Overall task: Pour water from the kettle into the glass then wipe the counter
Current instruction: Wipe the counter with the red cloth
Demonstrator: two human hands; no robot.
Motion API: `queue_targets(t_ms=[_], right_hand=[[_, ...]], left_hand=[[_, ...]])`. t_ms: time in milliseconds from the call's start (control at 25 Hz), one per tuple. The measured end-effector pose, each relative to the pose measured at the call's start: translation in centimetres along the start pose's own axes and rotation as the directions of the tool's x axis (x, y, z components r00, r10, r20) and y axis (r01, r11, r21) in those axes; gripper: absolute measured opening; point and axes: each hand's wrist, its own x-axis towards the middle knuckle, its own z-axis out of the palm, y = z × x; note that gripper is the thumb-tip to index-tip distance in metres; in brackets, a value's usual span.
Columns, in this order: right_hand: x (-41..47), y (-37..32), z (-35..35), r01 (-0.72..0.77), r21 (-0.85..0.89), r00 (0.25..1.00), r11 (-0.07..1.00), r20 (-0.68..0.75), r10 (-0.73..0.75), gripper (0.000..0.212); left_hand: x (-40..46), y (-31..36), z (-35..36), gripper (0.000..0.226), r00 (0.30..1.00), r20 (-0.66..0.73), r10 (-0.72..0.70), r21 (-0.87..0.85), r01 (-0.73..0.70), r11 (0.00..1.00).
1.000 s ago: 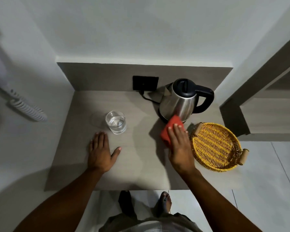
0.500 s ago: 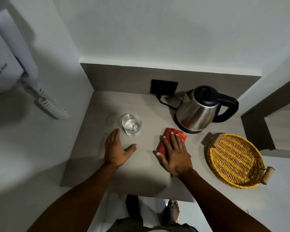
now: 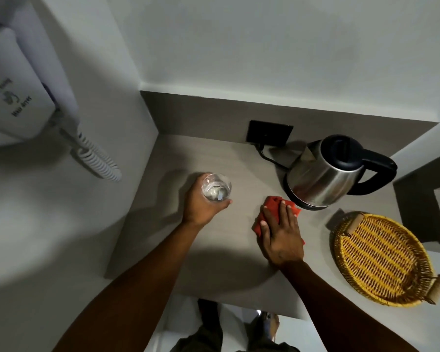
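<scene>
Gripping the glass [image 3: 216, 187] of water, the left hand [image 3: 201, 202] wraps its fingers round the wall — near the counter's [image 3: 226, 270] left edge. The right hand [image 3: 281, 232] lies flat on a red cloth [image 3: 273, 202], fingers slightly spread — just before the steel kettle [image 3: 323, 171]. A wicker tray [image 3: 381, 257] sits at right.

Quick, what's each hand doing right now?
Left hand: closed around the glass.
Right hand: open, flat on the red cloth.
</scene>
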Motion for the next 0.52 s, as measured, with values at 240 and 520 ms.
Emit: queue_targets(t_ms=[240,520], right_hand=[[4.8,-2.9,0.2,0.078,-0.085,0.996,0.993,0.042,-0.075,0.070],[9.0,-9.2,1.4,0.249,-0.110,0.962,0.962,0.140,-0.233,0.064]], left_hand=[[-0.8,0.5,-2.8,0.081,1.000,0.024,-0.012,0.116,0.009,0.993],[0.9,2.3,-6.6,0.076,0.996,-0.067,0.066,0.155,-0.055,0.986]])
